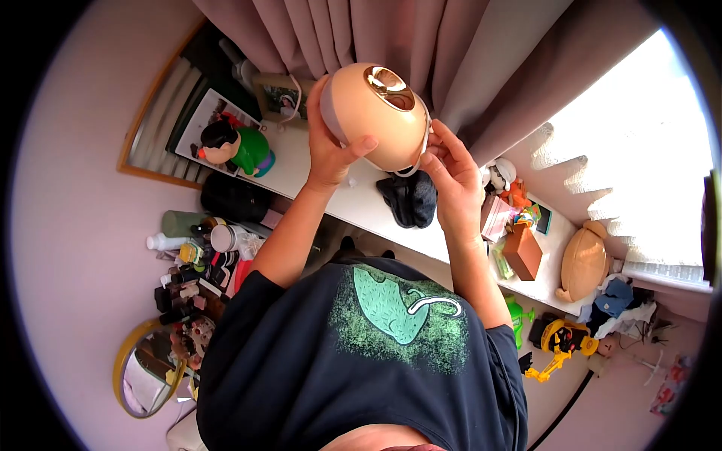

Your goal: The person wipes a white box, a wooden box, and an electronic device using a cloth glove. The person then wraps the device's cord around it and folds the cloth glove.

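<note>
My left hand [331,146] is wrapped round the left side of a peach, egg-shaped device [353,113], its thumb across the front. On the device's upper face is a shiny gold oval recess [390,88]. At its right side my right hand [453,169] has thumb and fingers closed on a thin white cord or strap [424,146] that runs along the device's edge. The device is held above a white shelf [293,154]. Below it on the shelf lies a black fuzzy item [410,199], whose kind I cannot make out.
A green-clad cartoon figurine [244,146] and a picture frame [282,98] stand at left. Bottles and jars [218,240] crowd the lower left by a round mirror [147,368]. On the right are a brown box [522,252], a tan plush [585,259] and a yellow toy vehicle [564,338].
</note>
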`<state>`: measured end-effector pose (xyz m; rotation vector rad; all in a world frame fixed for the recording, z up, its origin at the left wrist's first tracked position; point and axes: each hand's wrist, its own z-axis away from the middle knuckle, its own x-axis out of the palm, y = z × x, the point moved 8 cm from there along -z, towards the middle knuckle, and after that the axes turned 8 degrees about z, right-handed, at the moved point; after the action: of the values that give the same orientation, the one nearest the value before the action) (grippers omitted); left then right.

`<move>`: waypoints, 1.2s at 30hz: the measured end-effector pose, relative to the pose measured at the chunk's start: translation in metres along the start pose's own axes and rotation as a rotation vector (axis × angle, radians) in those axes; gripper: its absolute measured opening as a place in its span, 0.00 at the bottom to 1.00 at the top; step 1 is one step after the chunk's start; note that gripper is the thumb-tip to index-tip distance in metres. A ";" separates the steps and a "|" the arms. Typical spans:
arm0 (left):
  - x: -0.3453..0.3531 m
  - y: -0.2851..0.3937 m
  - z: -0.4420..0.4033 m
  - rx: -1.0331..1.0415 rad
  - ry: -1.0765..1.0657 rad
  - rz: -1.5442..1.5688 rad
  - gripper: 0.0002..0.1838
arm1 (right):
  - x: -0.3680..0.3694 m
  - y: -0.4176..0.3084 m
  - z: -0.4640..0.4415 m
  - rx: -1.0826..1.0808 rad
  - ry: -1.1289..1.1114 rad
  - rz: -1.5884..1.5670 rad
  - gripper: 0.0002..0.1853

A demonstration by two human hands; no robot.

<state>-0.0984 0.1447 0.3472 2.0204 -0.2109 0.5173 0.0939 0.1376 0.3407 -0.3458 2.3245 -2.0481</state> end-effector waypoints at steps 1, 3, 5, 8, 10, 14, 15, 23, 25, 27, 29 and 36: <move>0.004 0.000 -0.001 0.008 -0.033 -0.022 0.57 | 0.001 -0.002 0.000 -0.019 -0.004 -0.043 0.23; 0.005 -0.004 -0.003 0.038 -0.085 -0.098 0.57 | 0.002 0.000 -0.004 -0.037 -0.011 -0.085 0.23; 0.009 -0.002 0.000 0.026 -0.080 -0.097 0.56 | -0.004 -0.001 -0.008 -0.220 0.030 0.072 0.26; 0.016 -0.004 0.001 0.012 -0.081 -0.068 0.56 | -0.005 -0.017 -0.011 -0.466 0.112 0.561 0.28; 0.016 -0.008 0.002 0.006 -0.079 -0.043 0.56 | -0.005 0.003 -0.019 -0.223 0.028 0.156 0.42; 0.021 -0.005 0.002 0.093 -0.127 -0.423 0.53 | 0.013 -0.005 -0.022 -0.297 -0.176 0.573 0.72; 0.026 -0.003 0.003 0.097 -0.183 -0.545 0.50 | 0.007 0.002 -0.025 -0.245 -0.122 0.541 0.71; 0.044 0.015 -0.011 -0.144 -0.195 -0.012 0.23 | -0.033 0.033 -0.042 -0.055 -0.045 -0.188 0.60; 0.038 -0.001 -0.015 -0.307 -0.082 0.168 0.23 | -0.035 0.032 -0.040 -0.055 -0.061 -0.250 0.59; 0.031 -0.015 -0.014 -0.366 -0.077 0.120 0.24 | -0.036 0.029 -0.039 -0.080 -0.072 -0.227 0.59; 0.025 -0.026 -0.011 -0.431 -0.074 0.072 0.26 | -0.037 0.031 -0.038 -0.072 -0.065 -0.221 0.60; 0.016 -0.040 -0.002 -0.468 -0.162 -0.125 0.30 | -0.043 0.029 -0.038 -0.080 -0.021 -0.210 0.61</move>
<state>-0.0699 0.1672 0.3233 1.6038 -0.2739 0.1995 0.1254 0.1855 0.3118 -0.6365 2.4572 -2.0273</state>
